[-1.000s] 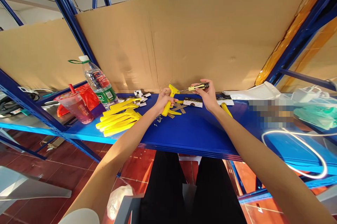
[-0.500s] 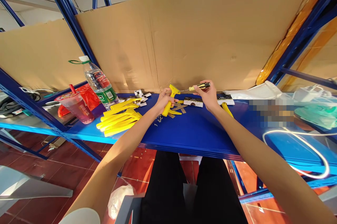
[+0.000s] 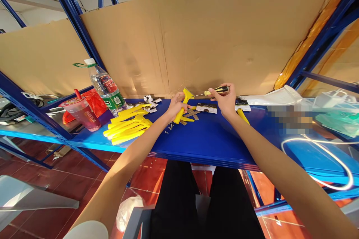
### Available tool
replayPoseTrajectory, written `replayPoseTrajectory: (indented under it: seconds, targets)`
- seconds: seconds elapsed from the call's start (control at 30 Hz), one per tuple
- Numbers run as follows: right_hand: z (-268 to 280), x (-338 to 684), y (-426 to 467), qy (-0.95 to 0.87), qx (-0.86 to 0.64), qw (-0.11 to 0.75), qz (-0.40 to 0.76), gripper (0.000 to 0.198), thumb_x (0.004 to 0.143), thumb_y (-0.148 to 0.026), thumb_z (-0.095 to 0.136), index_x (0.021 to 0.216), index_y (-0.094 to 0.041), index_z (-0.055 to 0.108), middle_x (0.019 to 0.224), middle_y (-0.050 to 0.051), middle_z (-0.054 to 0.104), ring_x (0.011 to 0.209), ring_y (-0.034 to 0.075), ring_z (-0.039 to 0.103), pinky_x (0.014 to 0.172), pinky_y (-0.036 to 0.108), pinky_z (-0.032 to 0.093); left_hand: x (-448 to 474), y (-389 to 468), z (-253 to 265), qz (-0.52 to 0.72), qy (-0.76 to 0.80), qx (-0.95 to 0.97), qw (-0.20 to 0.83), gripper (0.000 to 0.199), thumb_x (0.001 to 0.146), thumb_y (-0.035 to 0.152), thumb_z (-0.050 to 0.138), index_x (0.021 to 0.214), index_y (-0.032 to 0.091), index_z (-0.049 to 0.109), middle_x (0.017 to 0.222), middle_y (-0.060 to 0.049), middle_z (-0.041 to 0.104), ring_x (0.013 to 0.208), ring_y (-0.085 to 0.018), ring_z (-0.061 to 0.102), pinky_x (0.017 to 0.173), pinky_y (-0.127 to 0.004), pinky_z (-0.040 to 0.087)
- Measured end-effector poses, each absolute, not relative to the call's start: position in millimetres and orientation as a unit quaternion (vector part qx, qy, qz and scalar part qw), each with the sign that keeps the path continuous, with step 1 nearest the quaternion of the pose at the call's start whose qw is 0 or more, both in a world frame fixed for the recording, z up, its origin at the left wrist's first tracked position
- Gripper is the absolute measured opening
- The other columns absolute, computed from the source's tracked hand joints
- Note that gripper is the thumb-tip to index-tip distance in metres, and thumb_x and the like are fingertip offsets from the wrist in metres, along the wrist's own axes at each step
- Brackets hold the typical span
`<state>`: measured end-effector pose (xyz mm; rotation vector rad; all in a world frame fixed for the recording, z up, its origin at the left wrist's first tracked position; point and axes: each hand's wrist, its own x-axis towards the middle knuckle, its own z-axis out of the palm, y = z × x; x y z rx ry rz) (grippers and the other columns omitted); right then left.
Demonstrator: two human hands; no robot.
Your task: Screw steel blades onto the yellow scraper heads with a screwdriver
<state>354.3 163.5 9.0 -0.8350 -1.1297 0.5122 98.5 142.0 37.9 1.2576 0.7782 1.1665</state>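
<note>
My left hand [image 3: 176, 105] is closed round a yellow scraper [image 3: 187, 97], its wide head tilted up and its handle pointing down toward me. In my right hand [image 3: 226, 98] is a screwdriver [image 3: 207, 92] with a yellow and black handle, held nearly level. Its tip meets or almost meets the scraper's head; I cannot tell which. Below the scraper lie flat metal strips [image 3: 193, 114], another yellow piece [image 3: 187, 119] and small screws [image 3: 169, 126]. A pile of yellow scraper handles [image 3: 127, 128] rests left of my left forearm.
At the left stand a water bottle [image 3: 108, 87] and a drink cup [image 3: 81, 113]. Behind the hands lies a black-and-white box [image 3: 206, 108]. A yellow handle [image 3: 242, 116] is beside my right wrist. A white cable [image 3: 344, 160] loops at the right; cardboard [image 3: 210, 37] backs the blue shelf.
My right hand and the screwdriver have shifted slightly right and up. The scraper's head has moved a little right and up in my left hand.
</note>
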Motion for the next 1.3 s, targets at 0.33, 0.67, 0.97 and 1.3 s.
replayPoseTrajectory:
  seconds: [0.33,0.67,0.97,1.3]
  targets:
    - [7.2,364.6,167.2,-0.546,-0.4,0.682,0.277,0.071,0.078,-0.082,0.093,0.112,-0.032,0.054,0.101,0.003,0.074,0.08,0.029,0.084,0.049,0.039,0.067,95.3,146.6,37.5,0.514,0.341,0.557,0.556,0.072,0.048,0.008,0.069,0.116,0.028,0.058,0.149,-0.008,0.064,0.079,-0.017,0.079,0.052,-0.019,0.046]
    - [13.5,361.0,151.6,-0.585,-0.412,0.634,0.293,0.066,0.083,-0.087,0.086,0.096,-0.027,0.061,0.068,-0.001,0.073,0.054,0.017,0.07,0.045,0.026,0.059,90.7,151.6,36.4,0.527,0.339,0.56,0.541,0.069,0.049,0.008,0.069,0.115,0.026,0.057,0.147,-0.008,0.065,0.078,-0.016,0.079,0.052,-0.019,0.046]
    - [18.8,360.6,146.5,-0.581,-0.423,0.636,0.281,0.068,0.081,-0.09,0.086,0.086,-0.028,0.059,0.058,-0.003,0.066,0.046,0.017,0.064,0.046,0.029,0.06,89.3,152.8,35.1,0.524,0.335,0.569,0.537,0.068,0.05,0.008,0.068,0.115,0.027,0.057,0.148,-0.008,0.065,0.082,-0.017,0.081,0.053,-0.018,0.046]
    - [16.5,353.0,147.0,-0.554,-0.426,0.65,0.297,0.07,0.081,-0.093,0.083,0.089,-0.028,0.057,0.058,-0.003,0.066,0.045,0.018,0.064,0.043,0.029,0.057,84.6,158.7,40.1,0.537,0.302,0.565,0.548,0.071,0.05,0.006,0.071,0.116,0.027,0.057,0.153,-0.009,0.065,0.079,-0.017,0.081,0.051,-0.019,0.047]
